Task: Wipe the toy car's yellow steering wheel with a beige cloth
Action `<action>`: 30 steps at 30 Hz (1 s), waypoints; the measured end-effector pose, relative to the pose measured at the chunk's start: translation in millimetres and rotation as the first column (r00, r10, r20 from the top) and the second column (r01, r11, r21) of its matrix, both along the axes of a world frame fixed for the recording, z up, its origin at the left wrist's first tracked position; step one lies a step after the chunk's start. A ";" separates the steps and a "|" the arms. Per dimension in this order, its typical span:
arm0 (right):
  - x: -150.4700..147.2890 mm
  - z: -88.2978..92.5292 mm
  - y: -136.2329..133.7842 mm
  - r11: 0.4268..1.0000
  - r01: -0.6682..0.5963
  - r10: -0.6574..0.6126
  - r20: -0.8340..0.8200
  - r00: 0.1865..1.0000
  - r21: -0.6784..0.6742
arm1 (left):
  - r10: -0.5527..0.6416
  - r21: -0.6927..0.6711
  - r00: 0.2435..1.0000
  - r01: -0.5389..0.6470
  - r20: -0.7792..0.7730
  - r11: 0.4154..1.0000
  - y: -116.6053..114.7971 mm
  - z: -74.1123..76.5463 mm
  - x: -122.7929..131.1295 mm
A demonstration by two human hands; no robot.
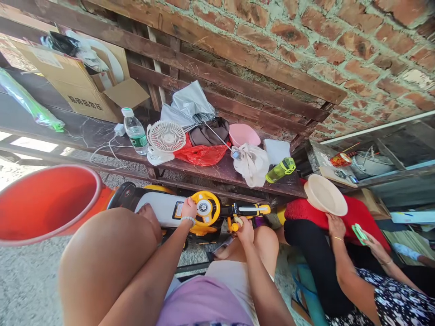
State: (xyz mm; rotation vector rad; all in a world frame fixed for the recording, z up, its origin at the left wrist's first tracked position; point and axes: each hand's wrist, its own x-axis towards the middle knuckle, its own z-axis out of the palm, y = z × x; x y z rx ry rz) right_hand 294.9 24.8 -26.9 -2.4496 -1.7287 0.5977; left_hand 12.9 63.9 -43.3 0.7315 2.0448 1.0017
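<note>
Looking down in the head view, the toy car [159,208] stands on the ground between the person's knees and the wooden tabletop [220,174], near a red bucket [44,203]. The left hand [188,209] has its grip closed on the rim of the steering wheel [205,208]. The right hand [244,228] has its grip closed around a yellow knob [234,225] under the front bar [251,209]. The car has a white body, a black base and yellow parts, all of smooth hard plastic. I judge it stiff, bulky but rather light, and a little slippery. The wheel rim and the bar seem the safest places to hold, as thin parts may snap. A second person's hand [335,224] touches a cream plate [324,194].
</note>
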 end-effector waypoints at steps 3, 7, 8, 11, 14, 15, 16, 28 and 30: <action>16.9 -9.5 3.1 0.965 0.098 -0.059 -0.162 0.985 0.243 | -0.009 -0.018 1.000 0.009 0.020 1.000 -0.8 4.2 0.6; 28.2 -16.5 11.2 0.850 0.261 -0.130 -0.296 0.946 0.458 | -0.007 -0.029 1.000 0.007 0.024 1.000 -1.8 7.4 1.7; 26.9 -17.3 12.5 0.851 0.267 -0.148 -0.283 0.948 0.451 | -0.006 -0.030 1.000 0.007 0.026 1.000 -1.9 7.9 1.8; 16.6 -17.7 10.0 0.910 0.195 -0.125 -0.208 0.970 0.365 | -0.001 -0.029 0.999 0.002 0.040 1.000 -2.0 8.2 1.6; 7.7 -15.4 0.4 0.939 0.081 -0.018 -0.187 0.982 0.335 | 0.006 -0.025 0.998 -0.004 0.055 1.000 -1.4 6.8 1.3; 6.1 -13.9 -2.7 0.939 0.047 0.019 -0.190 0.982 0.340 | 0.007 -0.024 0.998 -0.005 0.059 1.000 -1.0 6.1 1.3; 5.2 -12.0 -5.4 0.938 0.017 0.054 -0.193 0.980 0.346 | 0.007 -0.023 0.998 -0.005 0.063 1.000 -0.7 5.3 1.3; 12.3 5.8 -8.5 0.859 -0.092 0.253 -0.261 0.931 0.505 | -0.010 -0.033 0.996 0.013 0.083 0.999 -0.7 0.3 -0.6; 11.9 6.0 -8.7 0.862 -0.126 0.290 -0.275 0.917 0.492 | -0.007 -0.037 0.997 0.010 0.078 0.999 -0.8 1.6 -0.2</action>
